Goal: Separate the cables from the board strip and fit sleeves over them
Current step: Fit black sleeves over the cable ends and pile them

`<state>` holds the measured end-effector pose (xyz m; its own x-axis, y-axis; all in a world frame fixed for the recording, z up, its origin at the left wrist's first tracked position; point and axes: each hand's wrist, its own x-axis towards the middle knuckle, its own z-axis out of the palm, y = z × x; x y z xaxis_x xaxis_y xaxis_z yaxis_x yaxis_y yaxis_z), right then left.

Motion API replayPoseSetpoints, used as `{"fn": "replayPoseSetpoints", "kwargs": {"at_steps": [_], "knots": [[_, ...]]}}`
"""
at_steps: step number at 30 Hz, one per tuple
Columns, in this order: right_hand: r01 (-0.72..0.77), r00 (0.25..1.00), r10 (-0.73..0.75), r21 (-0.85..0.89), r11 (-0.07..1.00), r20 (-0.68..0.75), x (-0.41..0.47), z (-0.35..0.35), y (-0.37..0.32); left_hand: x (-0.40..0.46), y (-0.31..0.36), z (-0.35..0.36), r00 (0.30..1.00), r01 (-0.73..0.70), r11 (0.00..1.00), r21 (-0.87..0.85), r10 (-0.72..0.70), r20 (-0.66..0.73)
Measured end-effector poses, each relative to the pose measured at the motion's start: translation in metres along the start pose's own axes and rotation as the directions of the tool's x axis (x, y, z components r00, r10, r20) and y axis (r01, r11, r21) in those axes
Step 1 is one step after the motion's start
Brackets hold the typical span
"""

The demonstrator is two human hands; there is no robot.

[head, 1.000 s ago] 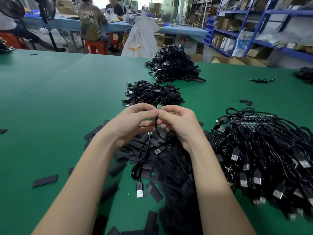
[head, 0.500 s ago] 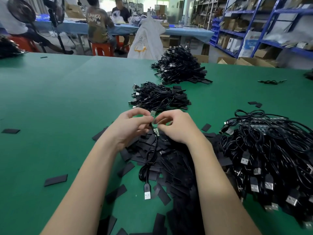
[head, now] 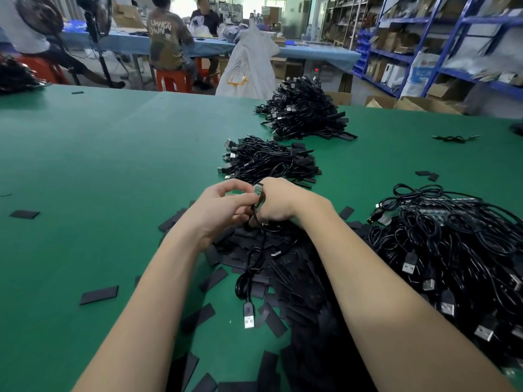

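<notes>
Currently left hand and right hand both pinch small board end of cable; board upright between grips, cable trailing down toward near worktop edge.

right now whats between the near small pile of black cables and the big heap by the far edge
Head view: only bare green table mat lies between the small black cable pile and the big far heap.

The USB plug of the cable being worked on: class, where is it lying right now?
In the head view the USB plug lies on the green table between the forearms, at the left edge of the black sleeve pile.
</notes>
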<state>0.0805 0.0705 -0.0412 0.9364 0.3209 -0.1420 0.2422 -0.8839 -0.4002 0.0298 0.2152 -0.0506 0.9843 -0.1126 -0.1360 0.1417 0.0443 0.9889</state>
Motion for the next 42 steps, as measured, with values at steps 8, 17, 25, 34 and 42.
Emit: {"fn": "replayPoseSetpoints", "kwargs": {"at_steps": [8,17,25,34,42], "knots": [[0.036,0.933,0.114,0.405,0.914,-0.341,-0.037,-0.013,0.028,-0.004,0.0,0.01,0.999,-0.039,0.998,-0.039,0.04,0.012],[0.183,0.944,0.223,0.948,0.26,-0.244,-0.085,0.013,0.054,-0.016,-0.027,0.038,0.984,-0.128,0.985,-0.116,0.141,0.111],[0.204,0.942,0.236,0.966,0.16,-0.238,-0.089,0.012,0.048,-0.018,-0.035,0.039,0.979,-0.107,0.954,-0.281,0.151,0.139],[0.258,0.949,0.194,0.966,-0.024,-0.249,-0.09,0.003,0.043,-0.015,-0.03,0.037,0.96,-0.102,0.953,-0.286,0.17,0.223],[0.277,0.953,0.18,0.939,-0.203,-0.243,-0.093,0.003,0.039,-0.017,-0.018,0.035,0.961,-0.019,0.954,-0.299,0.1,0.256]]}}
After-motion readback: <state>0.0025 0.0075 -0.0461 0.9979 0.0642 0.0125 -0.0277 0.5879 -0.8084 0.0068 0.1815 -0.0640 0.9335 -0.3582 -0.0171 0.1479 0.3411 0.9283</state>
